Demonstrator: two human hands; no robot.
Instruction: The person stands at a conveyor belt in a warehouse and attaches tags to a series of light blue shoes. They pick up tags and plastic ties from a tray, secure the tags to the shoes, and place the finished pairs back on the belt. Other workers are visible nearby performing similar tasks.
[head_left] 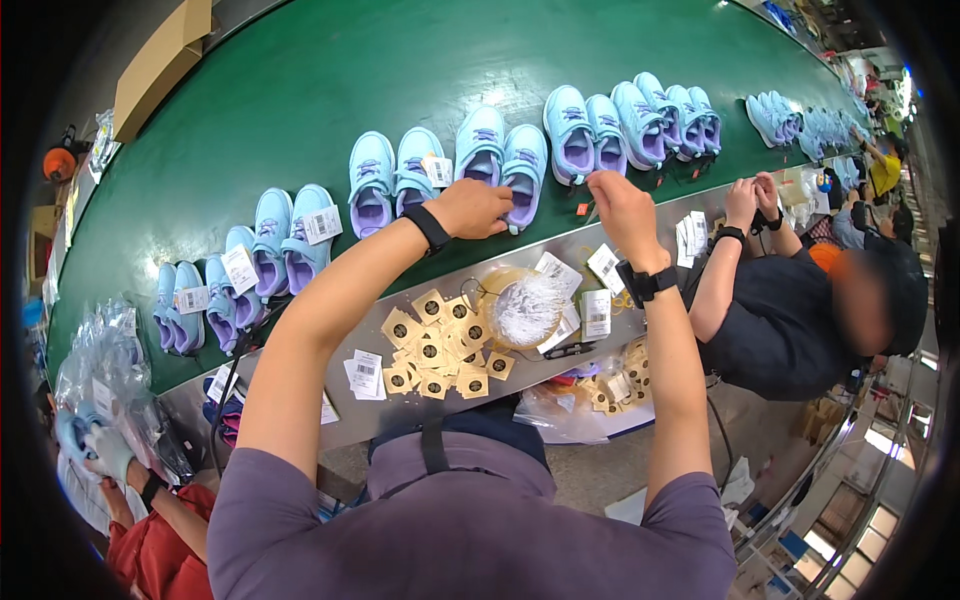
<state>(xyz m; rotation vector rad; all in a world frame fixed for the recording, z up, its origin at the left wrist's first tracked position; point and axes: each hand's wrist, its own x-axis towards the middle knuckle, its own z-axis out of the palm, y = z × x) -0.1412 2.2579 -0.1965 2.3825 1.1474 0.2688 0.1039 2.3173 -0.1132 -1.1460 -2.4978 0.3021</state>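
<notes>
Pairs judged by visible white tags. At left on the green-topped, steel-edged bench [460, 50], four pairs of light-blue shoes with lilac linings [370, 160] bear white rectangular paper tags [322, 224] and appear done. The left hand [472, 208], fingers bent, lies at the middle light-blue pair [524, 158], untagged; its grip cannot be told. The right hand [622, 205] has its fingers pinched closed, any contents indiscernible, beside a small orange tag [582, 209]. Light-blue pairs farther right [636, 118] appear left undone.
</notes>
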